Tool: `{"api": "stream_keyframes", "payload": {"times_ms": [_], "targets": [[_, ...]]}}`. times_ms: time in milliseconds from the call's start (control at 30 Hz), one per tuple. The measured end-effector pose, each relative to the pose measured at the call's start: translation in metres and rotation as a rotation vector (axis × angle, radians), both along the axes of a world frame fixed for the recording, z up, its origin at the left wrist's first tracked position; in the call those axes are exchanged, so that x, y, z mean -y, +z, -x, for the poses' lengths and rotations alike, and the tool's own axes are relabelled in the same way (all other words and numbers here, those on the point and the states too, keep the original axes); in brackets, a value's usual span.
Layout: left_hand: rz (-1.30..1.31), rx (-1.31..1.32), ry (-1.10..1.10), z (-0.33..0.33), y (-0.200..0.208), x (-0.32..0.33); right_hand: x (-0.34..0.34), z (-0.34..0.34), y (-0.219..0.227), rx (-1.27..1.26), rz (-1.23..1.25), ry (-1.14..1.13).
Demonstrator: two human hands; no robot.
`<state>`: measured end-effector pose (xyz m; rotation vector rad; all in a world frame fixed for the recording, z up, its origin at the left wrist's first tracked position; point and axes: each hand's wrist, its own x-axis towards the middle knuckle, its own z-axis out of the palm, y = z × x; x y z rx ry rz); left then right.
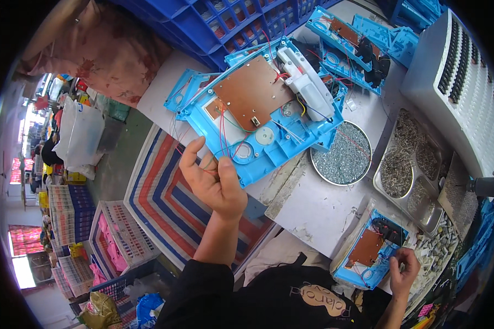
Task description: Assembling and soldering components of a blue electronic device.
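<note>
My left hand point(219, 189) grips the lower left edge of a light-blue plastic housing point(282, 151), thumb and fingers at its corner. The housing is raised and tilted above the table. Inside it sit a brown circuit board point(252, 93), a white plastic box-shaped part point(307, 85), a small round white disc and thin red, green and white wires. My right hand point(405, 268) is at the lower right, fingers curled together at the edge of a second blue housing point(348, 268). That one also holds a brown board and black parts. What those fingers hold, if anything, is too small to make out.
A round tray of small screws point(343, 156) stands on the white table point(307, 219). Right of it is a metal tray point(403, 181) of small metal parts. More blue housings point(348, 46) lie behind, near a blue crate point(214, 27). Another person point(99, 55) is at the upper left.
</note>
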<state>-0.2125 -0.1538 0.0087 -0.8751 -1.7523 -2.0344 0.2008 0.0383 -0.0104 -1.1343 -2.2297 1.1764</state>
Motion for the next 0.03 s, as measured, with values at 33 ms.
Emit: {"api": "stream_keyframes", "payload": {"times_ms": [33], "targets": [[0.000, 0.000, 0.003, -0.0006, 0.0004, 0.0028, -0.0016, -0.0095, -0.0013, 0.012, -0.041, -0.021]]}}
